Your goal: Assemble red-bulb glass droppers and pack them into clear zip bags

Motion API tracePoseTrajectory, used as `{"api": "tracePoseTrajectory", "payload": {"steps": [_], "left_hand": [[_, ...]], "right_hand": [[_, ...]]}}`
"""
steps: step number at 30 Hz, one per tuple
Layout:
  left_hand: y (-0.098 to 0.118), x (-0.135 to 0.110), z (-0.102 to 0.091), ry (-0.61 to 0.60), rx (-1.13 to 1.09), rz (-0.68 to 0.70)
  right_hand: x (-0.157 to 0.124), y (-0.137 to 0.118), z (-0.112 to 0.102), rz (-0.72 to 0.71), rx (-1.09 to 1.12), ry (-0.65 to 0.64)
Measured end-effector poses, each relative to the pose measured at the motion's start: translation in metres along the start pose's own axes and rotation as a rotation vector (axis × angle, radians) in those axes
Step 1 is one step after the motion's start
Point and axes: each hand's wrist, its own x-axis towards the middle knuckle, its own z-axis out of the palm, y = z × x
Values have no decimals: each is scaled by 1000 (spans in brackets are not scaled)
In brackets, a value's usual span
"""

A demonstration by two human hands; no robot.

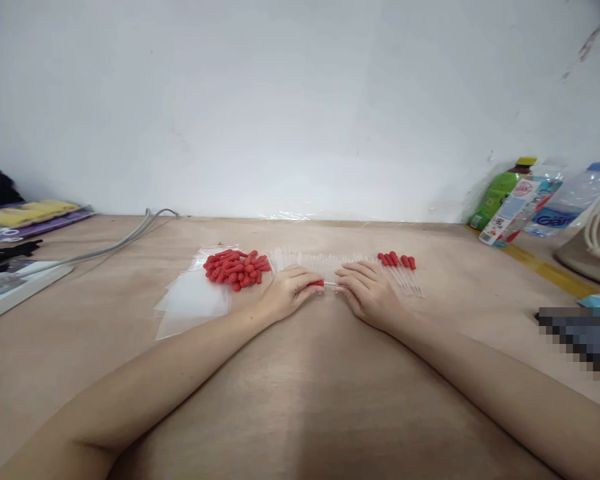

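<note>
My left hand (293, 291) pinches a red rubber dropper bulb (317, 283), partly hidden by the fingers. Facing it, my right hand (373, 293) has its fingers closed on a thin clear tube (332, 285) that runs toward the bulb's end. Whether the tube's tip is inside the bulb I cannot tell. Behind both hands lies a row of clear tubes (313, 262). A heap of red bulbs (236, 269) rests on translucent plastic bags (193, 297) to the left. Just right of my right hand lie several tubes with red bulbs on their ends (403, 270).
A white power strip (35, 283) and grey cable (115, 247) are at the left, near yellow and purple packages (35, 217). Bottles (503, 197) and a carton (515, 210) stand back right. Closer are a bag (590, 250) and a pixelated dark object (580, 337).
</note>
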Motion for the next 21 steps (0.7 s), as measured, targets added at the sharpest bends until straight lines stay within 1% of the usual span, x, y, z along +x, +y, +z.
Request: {"api": "tracePoseTrajectory", "payload": {"steps": [5, 10, 15, 21], "left_hand": [[-3, -3, 2, -2, 52, 54], [-3, -4, 3, -74, 58, 69], [-2, -3, 5, -97, 28, 55], [-4, -3, 9, -82, 70, 128]], "right_hand": [[-3, 2, 4, -66, 12, 29], [-5, 3, 7, -141, 18, 35], [-4, 0, 8, -121, 69, 12], [-1, -4, 10, -95, 115, -7]]}}
